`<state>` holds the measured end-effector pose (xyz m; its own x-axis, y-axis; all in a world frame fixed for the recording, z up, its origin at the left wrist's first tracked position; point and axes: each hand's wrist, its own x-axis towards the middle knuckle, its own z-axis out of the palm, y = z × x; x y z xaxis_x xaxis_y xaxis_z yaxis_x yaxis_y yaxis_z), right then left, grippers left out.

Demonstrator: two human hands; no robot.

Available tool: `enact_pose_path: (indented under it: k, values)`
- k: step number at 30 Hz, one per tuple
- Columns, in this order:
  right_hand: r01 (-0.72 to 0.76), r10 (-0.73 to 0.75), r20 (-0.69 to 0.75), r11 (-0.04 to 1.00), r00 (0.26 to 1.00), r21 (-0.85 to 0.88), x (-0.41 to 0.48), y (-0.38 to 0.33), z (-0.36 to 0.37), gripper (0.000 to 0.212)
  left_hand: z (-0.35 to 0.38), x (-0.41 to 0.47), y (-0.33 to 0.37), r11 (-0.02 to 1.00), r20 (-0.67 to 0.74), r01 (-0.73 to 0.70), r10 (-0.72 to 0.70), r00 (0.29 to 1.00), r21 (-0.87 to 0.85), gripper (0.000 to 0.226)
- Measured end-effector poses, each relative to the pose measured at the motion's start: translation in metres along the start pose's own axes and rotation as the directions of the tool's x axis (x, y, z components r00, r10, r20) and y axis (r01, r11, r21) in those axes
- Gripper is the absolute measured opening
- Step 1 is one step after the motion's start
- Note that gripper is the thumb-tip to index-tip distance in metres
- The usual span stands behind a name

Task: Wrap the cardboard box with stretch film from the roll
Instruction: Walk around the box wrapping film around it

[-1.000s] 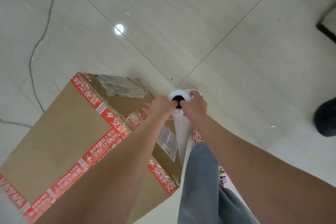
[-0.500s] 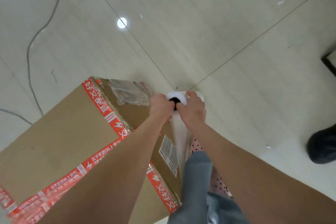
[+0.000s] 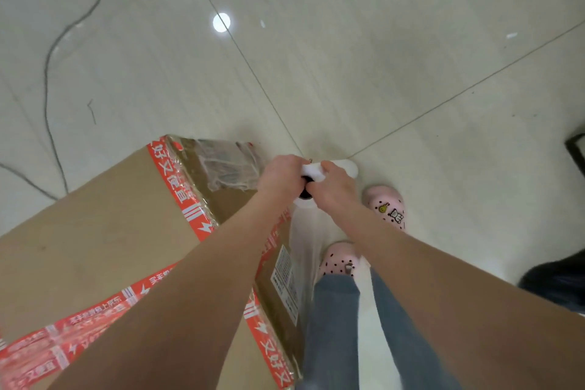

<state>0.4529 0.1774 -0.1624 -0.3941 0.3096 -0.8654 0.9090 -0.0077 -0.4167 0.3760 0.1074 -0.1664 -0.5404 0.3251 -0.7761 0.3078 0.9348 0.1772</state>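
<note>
Pale tiled floor (image 3: 380,73) fills most of the view. Cardboard box (image 3: 95,247) w/ red printed tape (image 3: 177,174) on its edges stands on it at left, top face twd camera. Stretch film (image 3: 224,168) clings crumpled to the box's far side; a clear sheet hangs alongside the labelled side. Roll (image 3: 345,166) is upright, just off the box's right corner. Left grip (image 3: 280,177) & right grip (image 3: 332,190) both clamped round the roll's top end, either side of its dark core. Pink clogs (image 3: 384,206) just right of the box. Thin cable (image 3: 50,73) far left.
</note>
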Motion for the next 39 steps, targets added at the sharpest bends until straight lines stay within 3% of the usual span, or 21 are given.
enact_pose_path:
  k: [2, 7, 10, 12, 15, 18, 20, 22, 25, 28, 30, 35, 37, 39]
  values:
    - [0.043, -0.045, -0.034, 0.998, 0.998, -0.056, 0.003, -0.007, -0.006, 0.035, -0.001, 0.003, 0.003, 0.999, -0.017, 0.037, -0.038, 0.999, -0.039, 0.022]
    - [0.132, -0.143, -0.094, 0.984, 0.985, -0.118, 0.014, -0.034, -0.012, 0.041, -0.016, 0.002, 0.007, 0.947, -0.093, 0.233, -0.258, 0.962, -0.221, 0.012]
    - [0.203, -0.212, -0.094, 0.975, 0.973, -0.091, 0.023, -0.054, -0.007, 0.045, -0.023, 0.005, -0.004, 0.822, -0.078, 0.417, -0.48, 0.874, -0.387, 0.024]
    - [0.175, -0.177, -0.032, 0.983, 0.984, -0.058, 0.027, -0.062, -0.001, 0.053, -0.023, 0.008, -0.014, 0.712, -0.036, 0.481, -0.577, 0.816, -0.511, 0.034]
    - [0.004, -0.005, 0.082, 1.0, 0.997, 0.012, 0.03, -0.066, 0.002, 0.056, -0.021, 0.008, -0.019, 0.683, 0.012, 0.484, -0.571, 0.821, -0.547, 0.037]
    - [-0.054, 0.046, 0.086, 0.994, 0.995, 0.097, 0.034, -0.066, -0.002, 0.047, -0.024, 0.011, -0.018, 0.813, -0.049, 0.363, -0.431, 0.901, -0.456, 0.032]
    - [-0.036, 0.031, 0.079, 0.998, 0.996, 0.057, 0.037, -0.065, -0.005, 0.042, -0.033, 0.019, -0.018, 0.925, -0.13, 0.203, -0.255, 0.958, -0.32, 0.04]
    - [-0.016, 0.015, 0.075, 1.0, 0.997, 0.0, 0.04, -0.063, -0.004, 0.045, -0.044, 0.03, -0.015, 0.99, -0.124, 0.092, -0.105, 0.987, -0.105, 0.048]
    - [0.013, -0.009, 0.072, 0.998, 0.997, -0.054, 0.045, -0.068, -0.006, 0.036, -0.054, 0.037, -0.005, 0.996, -0.086, 0.041, -0.034, 0.996, 0.08, 0.021]
    - [0.097, -0.081, 0.08, 0.969, 0.993, -0.228, 0.05, -0.085, -0.01, 0.024, -0.057, 0.041, -0.009, 0.994, -0.127, 0.109, -0.11, 0.986, -0.02, 0.009]
    - [0.155, -0.136, 0.086, 0.948, 0.987, -0.278, 0.053, -0.096, -0.011, 0.036, -0.06, 0.042, -0.016, 0.964, -0.143, 0.196, -0.223, 0.964, -0.181, 0.008]
    - [0.127, -0.123, 0.072, 0.99, 0.99, -0.056, 0.053, -0.107, 0.003, 0.054, -0.068, 0.041, -0.035, 0.792, -0.182, 0.313, -0.463, 0.868, -0.525, 0.01]
    - [0.072, -0.073, 0.113, 0.997, 0.991, 0.008, 0.054, -0.109, 0.015, 0.038, -0.069, 0.038, -0.04, 0.73, -0.156, 0.349, -0.526, 0.836, -0.587, 0.016]
    - [0.068, -0.067, 0.118, 0.998, 0.991, -0.004, 0.053, -0.112, 0.022, 0.025, -0.069, 0.039, -0.04, 0.732, -0.125, 0.375, -0.527, 0.84, -0.569, 0.018]
